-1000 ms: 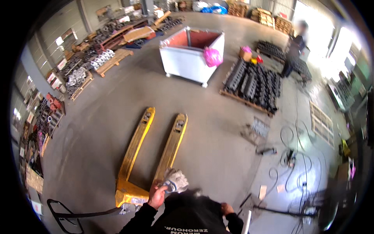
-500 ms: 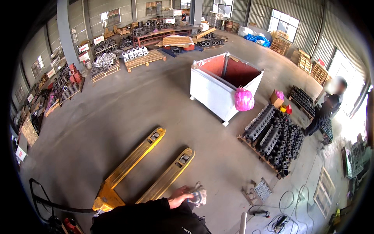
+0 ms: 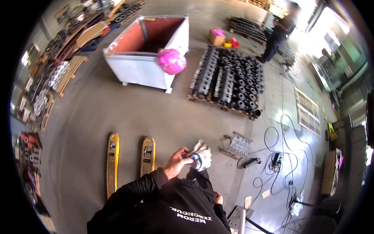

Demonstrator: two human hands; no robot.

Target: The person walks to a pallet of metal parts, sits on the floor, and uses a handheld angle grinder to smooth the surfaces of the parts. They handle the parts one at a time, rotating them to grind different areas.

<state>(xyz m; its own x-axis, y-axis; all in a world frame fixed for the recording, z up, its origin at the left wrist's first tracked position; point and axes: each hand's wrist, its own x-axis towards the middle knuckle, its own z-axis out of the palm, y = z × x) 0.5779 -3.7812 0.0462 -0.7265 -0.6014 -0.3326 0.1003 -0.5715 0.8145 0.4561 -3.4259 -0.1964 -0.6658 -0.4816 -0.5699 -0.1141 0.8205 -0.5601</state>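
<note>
My left hand (image 3: 177, 163) is closed around a bundle of white work gloves (image 3: 201, 156) with blue on the cuff, held out in front of my body. My right hand (image 3: 219, 198) hangs low beside my dark clothing, and its fingers are mostly hidden. To the left of the gloves, two yellow pallet jack forks (image 3: 113, 163) lie along the floor. A pallet of black cast metal parts (image 3: 233, 80) stands ahead on the right.
Ahead is a white metal bin (image 3: 136, 70) with a pink bag (image 3: 172, 61) at its corner. Looped cables (image 3: 282, 156), a grinder-like power tool (image 3: 251, 162) and a small metal piece (image 3: 238, 145) lie right. A person (image 3: 278, 33) stands beyond the pallet.
My view has swung right and downward, so the bin and forks sit farther left. My right hand has come into view. The gloves are still in my left hand.
</note>
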